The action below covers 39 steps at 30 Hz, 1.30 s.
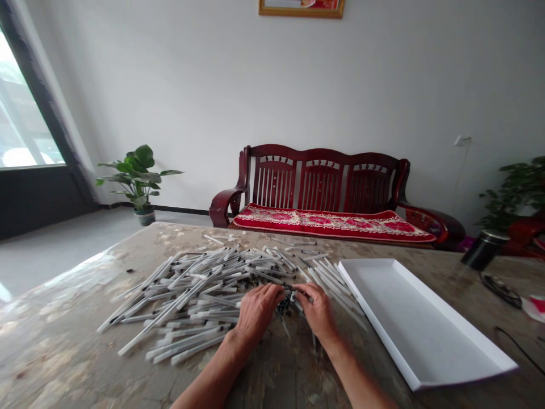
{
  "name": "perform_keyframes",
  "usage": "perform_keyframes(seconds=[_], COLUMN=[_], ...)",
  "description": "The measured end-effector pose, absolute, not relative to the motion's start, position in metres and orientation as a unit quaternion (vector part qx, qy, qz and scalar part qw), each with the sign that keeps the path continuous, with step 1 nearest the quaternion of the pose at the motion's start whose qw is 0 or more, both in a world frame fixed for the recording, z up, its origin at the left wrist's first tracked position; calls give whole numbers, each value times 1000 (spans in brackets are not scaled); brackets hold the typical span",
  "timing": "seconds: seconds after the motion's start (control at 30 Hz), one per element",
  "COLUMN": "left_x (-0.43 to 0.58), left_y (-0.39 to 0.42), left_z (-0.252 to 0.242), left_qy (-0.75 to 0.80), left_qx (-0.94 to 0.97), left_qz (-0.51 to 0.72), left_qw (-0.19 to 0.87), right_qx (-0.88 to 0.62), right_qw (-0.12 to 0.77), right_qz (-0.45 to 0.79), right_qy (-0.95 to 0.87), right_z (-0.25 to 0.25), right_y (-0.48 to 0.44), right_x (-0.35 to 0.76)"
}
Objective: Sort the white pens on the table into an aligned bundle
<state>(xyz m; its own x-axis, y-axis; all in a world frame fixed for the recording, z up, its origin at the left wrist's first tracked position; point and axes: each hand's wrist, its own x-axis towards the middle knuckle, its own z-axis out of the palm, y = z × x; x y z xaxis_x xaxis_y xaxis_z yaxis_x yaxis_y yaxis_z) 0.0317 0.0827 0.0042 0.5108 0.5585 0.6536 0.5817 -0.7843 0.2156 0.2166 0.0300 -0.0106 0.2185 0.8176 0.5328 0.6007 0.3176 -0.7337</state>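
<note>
My left hand (259, 309) and my right hand (317, 311) meet over the table, fingertips pinched together. Between them is a slim dark pen piece (288, 288); blur and fingers hide its exact shape. Just beneath, small black pen parts (283, 309) lie in a little heap. A large loose pile of white pens (208, 284) with dark ends spreads left of and beyond my left hand. Beyond my right hand, a smaller row of white pens (336, 284) lies slanted beside a tray.
A shallow white box tray (426, 318) sits at the right. Farther right are a black cylinder (485, 250) and a dark cable (500, 289). The patterned tabletop (63, 352) reaches toward a red wooden bench (319, 182). A potted plant (142, 176) stands at back left.
</note>
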Motion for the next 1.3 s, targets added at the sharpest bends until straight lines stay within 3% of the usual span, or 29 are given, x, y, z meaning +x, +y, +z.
perform_keyframes(seconds=[0.33,0.63,0.73,0.87,1.07,1.3], left_x=[34,13,14,25,43,50], left_y=[82,96,98,91,83,76], left_z=[3,11,8,11,17,14], left_qy=[-321,-400,-386,-352,-268,-247], left_qx=[-881,-806,-750,-611,-401,-314], left_qz=[-344,-430,-536,-663,-670,-613], left_qw=[51,75,-25,-251,-565,-681], right_qx=[-575,-657,-674,-683,-612,-594], right_qw=[550,635,604,540,523,468], right_qz=[73,84,84,40,93,241], right_qy=[-602,-396,-416,-490,-586,-609], right_z=[-3,-11,-15,-13,-4,8], right_y=[26,32,32,30,23,16], right_x=[206,252,253,240,214,195])
